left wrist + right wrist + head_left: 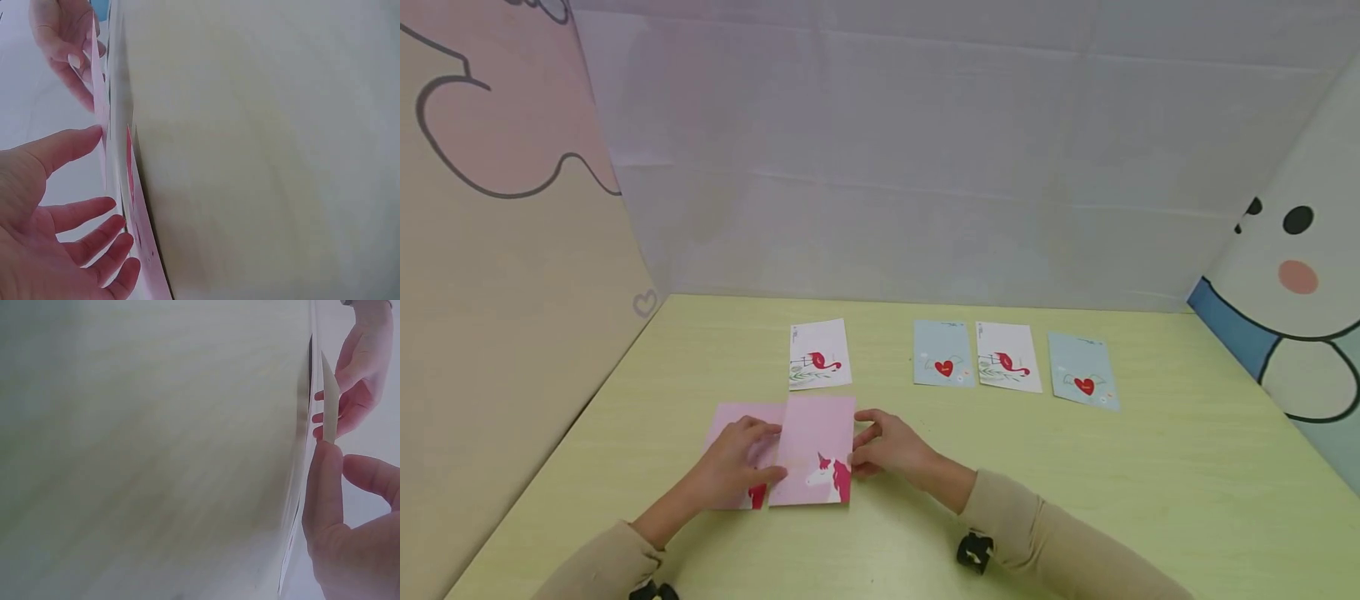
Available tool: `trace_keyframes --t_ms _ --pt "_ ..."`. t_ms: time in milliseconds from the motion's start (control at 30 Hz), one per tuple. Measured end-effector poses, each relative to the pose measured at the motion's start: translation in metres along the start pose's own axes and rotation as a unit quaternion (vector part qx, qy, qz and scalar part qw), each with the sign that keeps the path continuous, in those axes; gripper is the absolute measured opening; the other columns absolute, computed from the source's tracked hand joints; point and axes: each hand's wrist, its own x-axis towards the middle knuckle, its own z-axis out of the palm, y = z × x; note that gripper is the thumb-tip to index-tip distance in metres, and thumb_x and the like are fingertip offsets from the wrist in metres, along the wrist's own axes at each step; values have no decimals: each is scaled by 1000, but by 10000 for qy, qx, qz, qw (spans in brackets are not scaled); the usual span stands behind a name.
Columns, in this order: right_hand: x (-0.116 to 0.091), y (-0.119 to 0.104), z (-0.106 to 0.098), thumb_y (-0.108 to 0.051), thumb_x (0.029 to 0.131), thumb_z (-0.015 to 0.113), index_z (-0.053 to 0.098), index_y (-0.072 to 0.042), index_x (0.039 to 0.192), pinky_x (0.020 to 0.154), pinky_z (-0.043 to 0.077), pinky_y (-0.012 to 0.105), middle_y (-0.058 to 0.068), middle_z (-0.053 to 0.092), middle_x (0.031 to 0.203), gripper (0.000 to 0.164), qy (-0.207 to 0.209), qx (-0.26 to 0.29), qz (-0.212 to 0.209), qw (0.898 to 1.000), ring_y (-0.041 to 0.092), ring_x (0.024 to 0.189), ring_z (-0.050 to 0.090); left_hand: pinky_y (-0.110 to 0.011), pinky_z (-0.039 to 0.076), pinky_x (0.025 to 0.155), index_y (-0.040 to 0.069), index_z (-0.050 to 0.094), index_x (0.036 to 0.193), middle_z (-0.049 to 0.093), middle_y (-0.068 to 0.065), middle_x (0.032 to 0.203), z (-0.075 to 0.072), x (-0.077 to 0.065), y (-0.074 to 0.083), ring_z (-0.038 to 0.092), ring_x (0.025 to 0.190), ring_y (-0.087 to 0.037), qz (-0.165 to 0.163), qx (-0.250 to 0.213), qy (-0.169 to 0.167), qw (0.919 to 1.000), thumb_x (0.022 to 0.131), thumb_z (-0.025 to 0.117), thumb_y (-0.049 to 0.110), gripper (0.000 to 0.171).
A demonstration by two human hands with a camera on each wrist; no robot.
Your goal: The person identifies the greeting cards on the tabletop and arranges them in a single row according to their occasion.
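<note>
A pink card with a white unicorn point(816, 425) is between my two hands, raised a little off the tabletop in the wrist views. With thumb and fingers on opposite faces, my left hand point(730, 458) holds its left edge. The right edge is held by my right hand point(895, 450), index fingertip right at the card's end in the right wrist view. A second pink unicorn card point(718, 417) lies under my left hand, which covers much of it.
On the pale green table point(970, 475) behind the hands, a white flamingo card point(808, 337) lies alone. Farther right come a light blue heart card point(940, 337), another flamingo card point(1009, 342) and another heart card point(1075, 354). A white sheet point(925, 167) hangs behind.
</note>
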Motion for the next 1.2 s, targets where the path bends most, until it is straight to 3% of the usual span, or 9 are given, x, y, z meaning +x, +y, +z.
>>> trace_keyframes --t_ms 667,1200 --pt "3 1 3 -7 78 65 38 -1 126 59 51 31 10 53 89 56 -210 -253 182 9993 21 65 60 -40 37 78 2 59 105 47 -11 105 6 1 -5 41 95 -27 5 510 88 9987 66 77 21 47" --pt "3 0 8 -7 79 64 40 1 124 57 51 29 9 52 87 52 -163 -352 228 9990 20 63 60 -37 36 75 -3 56 115 44 -12 110 3 0 -5 38 96 -26 51 591 -140 9981 69 75 19 55"
